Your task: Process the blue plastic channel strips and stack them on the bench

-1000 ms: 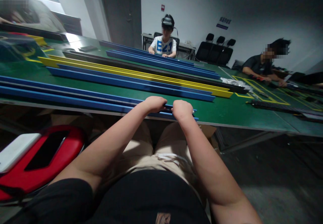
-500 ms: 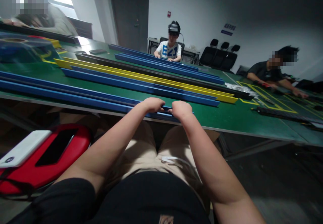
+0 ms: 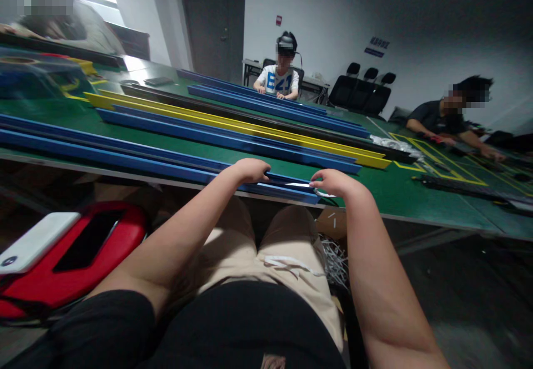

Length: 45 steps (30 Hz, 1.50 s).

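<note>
A long blue channel-shaped strip lies along the table's near edge. My left hand is closed over it near its right part, fingers curled down into the groove and partly hidden. Over the strip's right end, my right hand pinches a thin white strip between thumb and fingers. That white strip stretches out of the groove, from near my left hand to my right, and its loose end curls below my right fingers.
Beyond lie another blue strip, a yellow strip and a black strip on the green table. A cardboard box with white scraps stands below. A red stool is at left. Other people sit around the table.
My right hand has moved right, away from my left, drawing the white strip out into view. My left hand has stayed at nearly the same spot.
</note>
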Motion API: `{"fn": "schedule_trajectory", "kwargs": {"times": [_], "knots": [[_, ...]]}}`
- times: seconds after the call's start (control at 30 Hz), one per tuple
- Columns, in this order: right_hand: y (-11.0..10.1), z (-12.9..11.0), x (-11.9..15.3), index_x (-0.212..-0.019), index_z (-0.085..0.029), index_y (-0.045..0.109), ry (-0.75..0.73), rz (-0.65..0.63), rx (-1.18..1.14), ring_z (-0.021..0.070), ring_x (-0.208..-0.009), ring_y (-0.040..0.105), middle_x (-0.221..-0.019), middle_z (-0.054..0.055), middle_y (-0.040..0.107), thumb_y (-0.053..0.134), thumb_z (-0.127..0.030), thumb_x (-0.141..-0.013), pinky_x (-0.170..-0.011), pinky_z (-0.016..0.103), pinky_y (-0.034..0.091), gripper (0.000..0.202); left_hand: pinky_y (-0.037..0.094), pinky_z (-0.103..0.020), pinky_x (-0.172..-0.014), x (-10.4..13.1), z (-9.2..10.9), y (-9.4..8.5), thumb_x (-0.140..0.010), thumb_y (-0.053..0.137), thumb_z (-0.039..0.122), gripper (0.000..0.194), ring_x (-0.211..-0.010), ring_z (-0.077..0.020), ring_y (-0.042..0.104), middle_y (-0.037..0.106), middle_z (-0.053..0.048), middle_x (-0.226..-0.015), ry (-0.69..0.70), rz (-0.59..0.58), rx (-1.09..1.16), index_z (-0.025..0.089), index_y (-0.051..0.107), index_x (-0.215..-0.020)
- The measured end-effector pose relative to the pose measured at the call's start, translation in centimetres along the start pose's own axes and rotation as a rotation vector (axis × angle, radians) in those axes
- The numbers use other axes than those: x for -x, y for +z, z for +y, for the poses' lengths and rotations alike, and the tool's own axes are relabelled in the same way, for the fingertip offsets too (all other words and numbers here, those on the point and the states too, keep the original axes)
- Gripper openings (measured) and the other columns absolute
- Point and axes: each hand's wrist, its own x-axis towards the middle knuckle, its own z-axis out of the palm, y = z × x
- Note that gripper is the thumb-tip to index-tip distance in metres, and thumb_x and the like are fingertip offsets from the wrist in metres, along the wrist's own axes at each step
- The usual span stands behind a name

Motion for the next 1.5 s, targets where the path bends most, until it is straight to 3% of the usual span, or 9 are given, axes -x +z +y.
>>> {"fn": "schedule_trajectory", "kwargs": {"times": [0.2, 0.37, 0.7, 1.07, 1.27, 1.5], "knots": [[2.0, 1.5, -0.5, -0.113, -0.025, 0.075, 0.012, 0.096, 0.085, 0.0252, -0.099, 0.067, -0.113, 0.010, 0.075, 0.067, -0.056, -0.085, -0.077, 0.030, 0.046, 0.043, 0.049, -0.031, -0.075, 0.0, 0.0, 0.0, -0.087, 0.054, 0.054, 0.044, -0.099, -0.0270, 0.069, 0.074, -0.010, -0.115, 0.000, 0.000, -0.003, 0.025, 0.068, -0.117], [4.5, 3.1, -0.6, -0.107, -0.026, 0.074, -0.035, 0.159, 0.053, 0.0210, -0.087, 0.066, -0.102, 0.008, 0.076, 0.060, -0.055, -0.090, -0.068, 0.027, 0.041, 0.036, 0.049, -0.031, -0.075, 0.0, 0.1, 0.0, -0.088, 0.055, 0.053, 0.043, -0.098, -0.0269, 0.070, 0.075, -0.010, -0.114, 0.002, 0.008, -0.017, 0.025, 0.068, -0.116], [8.6, 5.6, -0.3, -0.113, -0.029, 0.073, -0.065, 0.488, -0.035, 0.0189, -0.076, 0.064, -0.091, 0.004, 0.075, 0.059, -0.058, -0.090, -0.063, 0.026, 0.038, 0.040, 0.049, -0.030, -0.077, 0.2, 0.1, 0.0, -0.087, 0.056, 0.055, 0.044, -0.100, -0.0259, 0.069, 0.074, -0.009, -0.117, -0.007, 0.013, -0.002, 0.025, 0.068, -0.118], [7.9, 6.9, 0.4, -0.113, -0.023, 0.072, -0.202, 0.440, -0.288, 0.0148, -0.066, 0.055, -0.076, 0.001, 0.065, 0.060, -0.053, -0.087, -0.064, 0.027, 0.038, 0.041, 0.050, -0.031, -0.077, 0.0, 0.1, 0.1, -0.087, 0.056, 0.055, 0.046, -0.100, -0.0273, 0.069, 0.074, -0.010, -0.117, -0.012, 0.011, -0.003, 0.024, 0.068, -0.119], [7.2, 6.7, 0.1, -0.114, -0.022, 0.070, -0.164, 0.346, -0.302, 0.0144, -0.066, 0.054, -0.075, 0.000, 0.064, 0.061, -0.050, -0.086, -0.062, 0.026, 0.039, 0.041, 0.049, -0.031, -0.077, 0.1, 0.2, 0.0, -0.087, 0.057, 0.054, 0.045, -0.100, -0.0265, 0.069, 0.074, -0.010, -0.116, -0.019, 0.016, -0.006, 0.025, 0.068, -0.118], [7.2, 6.4, -0.6, -0.106, -0.023, 0.067, -0.126, 0.322, -0.248, 0.0135, -0.065, 0.054, -0.075, -0.001, 0.064, 0.063, -0.046, -0.085, -0.060, 0.025, 0.038, 0.031, 0.049, -0.030, -0.074, 0.3, 0.3, -0.3, -0.086, 0.056, 0.055, 0.044, -0.097, -0.0261, 0.069, 0.075, -0.009, -0.113, -0.022, 0.012, -0.006, 0.025, 0.068, -0.115]]}}
